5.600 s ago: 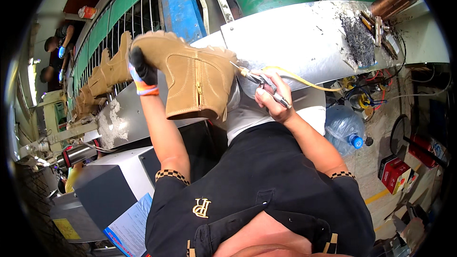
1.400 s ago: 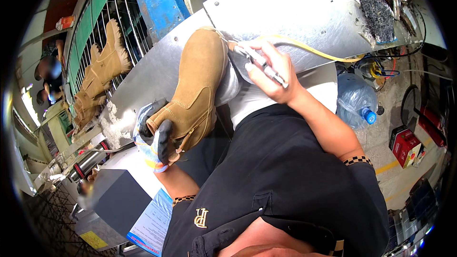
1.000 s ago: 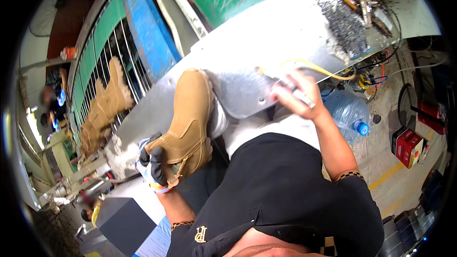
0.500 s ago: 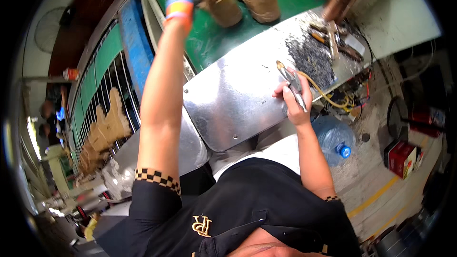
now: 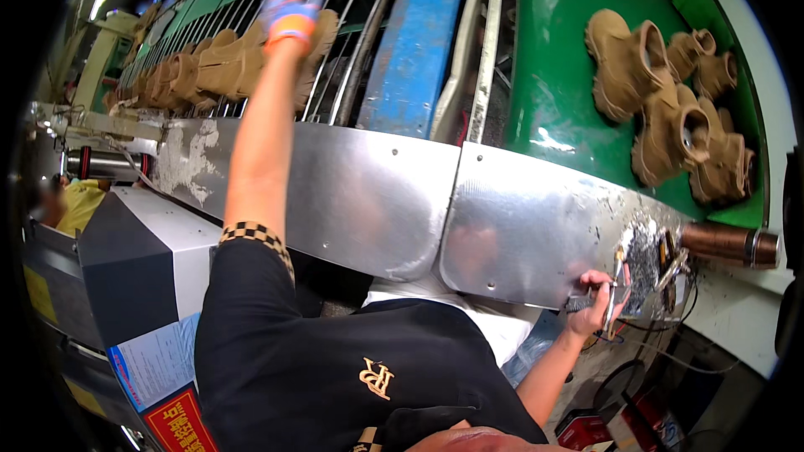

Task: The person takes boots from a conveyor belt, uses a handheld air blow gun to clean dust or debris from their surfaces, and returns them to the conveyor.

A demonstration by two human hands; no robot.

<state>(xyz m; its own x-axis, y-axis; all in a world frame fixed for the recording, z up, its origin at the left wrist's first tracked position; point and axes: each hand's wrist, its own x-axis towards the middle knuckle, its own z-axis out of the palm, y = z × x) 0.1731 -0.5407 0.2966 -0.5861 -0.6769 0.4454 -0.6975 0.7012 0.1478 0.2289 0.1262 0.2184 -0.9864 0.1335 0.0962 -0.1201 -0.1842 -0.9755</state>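
Sheet metal covered the bench [image 5: 519, 234] that ran across the view, with the person's dark shirt nearest. At its near right edge the right hand [image 5: 596, 305] was closed around a slim pen-like tool [image 5: 613, 293], beside a dark scorched patch [image 5: 643, 261] and a copper-coloured cylinder [image 5: 727, 244]. The left hand [image 5: 289, 17], in a blue and orange glove, was stretched far over the bench to a tan boot [image 5: 239, 63] standing against the green railing [image 5: 251, 8]; blur hid whether its fingers had closed on it. Taking the boot well probably called for a firm grasp on its shaft and a lift clear of the rail bars and the bench's far edge. Open room lay on the bare metal in the middle; far right, more boots [image 5: 670, 92] crowded the green belt [image 5: 561, 59].
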